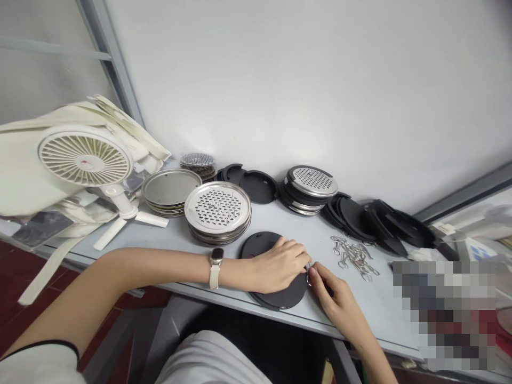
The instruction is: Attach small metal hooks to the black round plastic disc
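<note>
Left hand (276, 265) spread open and pressing flat, pinning the black round disc (260, 244) to the grey table (368, 304), while the right hand (338, 301) pinches a small metal ring (309, 278) at the disc's 3 o'clock edge, loose wire clips (354, 257) heaped at 2 o'clock!
</note>
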`<state>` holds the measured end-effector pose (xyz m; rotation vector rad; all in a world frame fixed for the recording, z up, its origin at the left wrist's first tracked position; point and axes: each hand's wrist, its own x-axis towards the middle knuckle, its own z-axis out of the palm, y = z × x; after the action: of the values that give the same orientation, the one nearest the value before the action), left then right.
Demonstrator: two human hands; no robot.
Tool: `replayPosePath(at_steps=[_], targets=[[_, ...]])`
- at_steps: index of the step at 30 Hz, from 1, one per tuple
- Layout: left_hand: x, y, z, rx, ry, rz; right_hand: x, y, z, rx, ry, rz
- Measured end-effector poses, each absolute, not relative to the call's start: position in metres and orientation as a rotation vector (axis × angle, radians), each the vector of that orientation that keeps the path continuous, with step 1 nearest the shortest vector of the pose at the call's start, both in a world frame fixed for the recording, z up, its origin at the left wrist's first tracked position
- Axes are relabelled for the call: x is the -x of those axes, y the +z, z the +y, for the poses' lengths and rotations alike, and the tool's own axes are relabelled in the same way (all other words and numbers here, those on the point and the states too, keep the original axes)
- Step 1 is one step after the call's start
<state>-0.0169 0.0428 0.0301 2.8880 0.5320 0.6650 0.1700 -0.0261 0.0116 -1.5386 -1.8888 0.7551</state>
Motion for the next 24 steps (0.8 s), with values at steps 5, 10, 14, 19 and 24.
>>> replayPosePath(at_steps=[5,10,14,19,24], targets=[[0.018,0.0312,0.0427,-2.881,0.67,0.528,-0.1717,0.0111,-0.0262,1.541,0.795,-1.855],[0.0179,0.0326,0.0423,-2.897,0.659,0.53,-0.1726,0.0111,-0.0263,1.54,0.796,-1.828],[0.0177,0.0318,0.0426,-2.915,0.667,0.527,-0.1723,0.0097,-0.0258,1.546,0.756,-1.801],[0.0176,0.0322,0.043,-2.922,0.674,0.53,-0.1727,0.0084,-0.0251,1.54,0.739,-1.765],[0.0185,0.0353,0.0426,-2.913,0.648,0.53,-0.1725,0.0096,-0.0259,1.547,0.742,-1.745]])
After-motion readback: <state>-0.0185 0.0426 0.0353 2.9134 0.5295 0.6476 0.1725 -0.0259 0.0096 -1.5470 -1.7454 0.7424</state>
